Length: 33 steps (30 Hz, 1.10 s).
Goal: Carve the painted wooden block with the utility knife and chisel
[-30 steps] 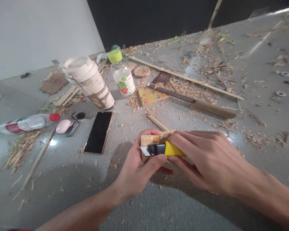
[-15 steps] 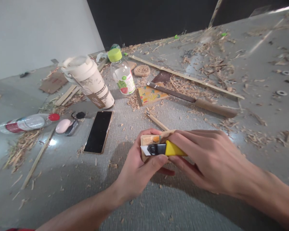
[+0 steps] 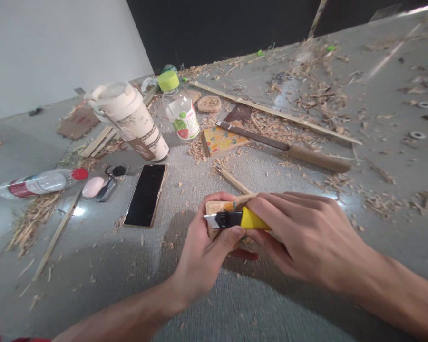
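My left hand (image 3: 207, 247) is closed round a small wooden block (image 3: 214, 207) with a patch of orange and teal on its face. Its thumb rests along the near side, by the knife. In my right hand (image 3: 303, 232) is a yellow and black utility knife (image 3: 255, 219), its short blade pointing left across the block. Part of the block is hidden by the knife and fingers. Just beyond my hands lies a pencil-like wooden stick (image 3: 231, 180) with a dark tip.
A phone (image 3: 145, 195), a tall cup (image 3: 137, 123) and a green-capped bottle (image 3: 181, 111) stand or lie left of centre. A long saw-like blade with a wooden handle (image 3: 317, 158) lies beyond my right hand. A red-capped bottle (image 3: 50, 181) lies far left. Wood shavings (image 3: 317, 97) litter the surface.
The knife has slid slightly left and up over the block, with my right hand moving along. My left hand keeps its grip.
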Each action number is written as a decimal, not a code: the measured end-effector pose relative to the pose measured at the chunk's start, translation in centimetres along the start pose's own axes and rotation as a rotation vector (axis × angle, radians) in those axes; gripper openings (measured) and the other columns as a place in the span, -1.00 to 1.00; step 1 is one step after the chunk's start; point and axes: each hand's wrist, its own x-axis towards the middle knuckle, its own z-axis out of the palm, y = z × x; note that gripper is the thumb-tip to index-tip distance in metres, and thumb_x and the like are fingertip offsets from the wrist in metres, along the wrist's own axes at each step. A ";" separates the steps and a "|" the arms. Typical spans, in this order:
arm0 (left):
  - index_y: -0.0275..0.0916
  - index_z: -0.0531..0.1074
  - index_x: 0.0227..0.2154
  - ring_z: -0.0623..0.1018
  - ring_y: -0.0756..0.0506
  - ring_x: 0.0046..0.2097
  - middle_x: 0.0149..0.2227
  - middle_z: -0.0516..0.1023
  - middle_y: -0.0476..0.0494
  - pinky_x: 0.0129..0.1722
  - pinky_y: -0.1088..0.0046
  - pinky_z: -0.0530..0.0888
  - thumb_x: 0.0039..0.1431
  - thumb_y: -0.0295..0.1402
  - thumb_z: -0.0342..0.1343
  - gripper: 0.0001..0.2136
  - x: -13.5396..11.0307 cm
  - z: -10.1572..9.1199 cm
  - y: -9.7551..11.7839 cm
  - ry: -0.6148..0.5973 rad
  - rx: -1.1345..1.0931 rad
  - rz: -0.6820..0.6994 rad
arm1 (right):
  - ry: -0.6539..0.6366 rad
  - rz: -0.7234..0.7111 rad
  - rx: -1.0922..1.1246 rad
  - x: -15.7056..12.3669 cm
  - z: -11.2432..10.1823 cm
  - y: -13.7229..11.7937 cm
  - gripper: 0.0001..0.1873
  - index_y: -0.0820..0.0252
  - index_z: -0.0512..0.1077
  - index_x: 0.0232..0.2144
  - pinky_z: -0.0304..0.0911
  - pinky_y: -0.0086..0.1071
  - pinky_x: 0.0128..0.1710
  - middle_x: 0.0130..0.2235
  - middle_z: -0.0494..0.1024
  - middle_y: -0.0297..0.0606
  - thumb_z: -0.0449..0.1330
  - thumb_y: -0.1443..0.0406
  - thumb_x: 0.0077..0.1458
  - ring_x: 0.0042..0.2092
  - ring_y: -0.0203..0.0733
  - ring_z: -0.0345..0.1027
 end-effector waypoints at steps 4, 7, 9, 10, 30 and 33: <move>-0.06 0.40 0.10 0.69 0.05 -0.17 -0.08 0.61 0.00 -0.20 0.63 0.68 0.40 -0.25 0.35 -0.67 -0.1 0.1 -0.1 0.037 0.049 0.051 | 0.055 -0.004 -0.067 -0.1 0.2 -0.3 -0.76 0.13 0.41 -0.26 0.05 -0.27 -0.44 -0.39 0.54 -0.36 0.05 0.23 0.50 -0.50 -0.22 0.29; -0.06 0.40 0.11 0.70 0.03 -0.16 -0.07 0.64 0.00 -0.11 0.58 0.67 0.42 -0.24 0.33 -0.69 -0.2 0.1 -0.3 0.072 0.083 0.073 | 0.088 0.010 -0.116 -0.2 0.5 -0.7 -0.74 0.14 0.42 -0.29 0.06 -0.26 -0.43 -0.36 0.59 -0.33 0.08 0.23 0.49 -0.49 -0.22 0.30; -0.05 0.40 0.12 0.71 0.02 -0.14 -0.05 0.65 -0.02 -0.08 0.55 0.67 0.43 -0.23 0.32 -0.69 -0.3 0.0 -0.4 0.085 0.091 0.072 | 0.116 0.025 -0.145 -0.2 0.8 -1.0 -0.73 0.13 0.40 -0.33 0.04 -0.25 -0.43 -0.39 0.57 -0.34 0.09 0.24 0.48 -0.49 -0.22 0.31; -0.05 0.40 0.12 0.71 0.01 -0.14 -0.04 0.65 -0.02 -0.07 0.54 0.67 0.44 -0.23 0.31 -0.69 -0.3 -0.1 -0.4 0.087 0.091 0.067 | 0.123 0.033 -0.155 -0.2 0.9 -1.1 -0.73 0.13 0.40 -0.33 0.04 -0.24 -0.43 -0.40 0.57 -0.34 0.09 0.24 0.48 -0.48 -0.22 0.31; -0.07 0.34 0.13 0.72 -0.05 -0.19 -0.09 0.65 -0.03 -0.31 0.54 0.73 0.28 -0.31 0.45 -0.52 -0.1 0.3 0.3 0.135 -0.063 -0.072 | 0.029 0.146 -0.037 -0.1 0.9 -0.1 -0.70 0.08 0.28 -0.31 -0.07 -0.32 -0.57 -0.51 0.38 -0.45 0.03 0.12 0.51 -0.60 -0.29 0.22; -0.02 0.34 0.12 0.68 -0.02 -0.25 -0.13 0.61 0.03 -0.41 0.51 0.75 0.22 -0.33 0.48 -0.48 0.0 0.2 0.6 0.122 -0.061 -0.114 | 0.000 0.075 0.016 -0.2 0.9 0.2 -0.74 0.08 0.27 -0.30 0.00 -0.30 -0.52 -0.46 0.42 -0.43 0.06 0.15 0.50 -0.54 -0.27 0.29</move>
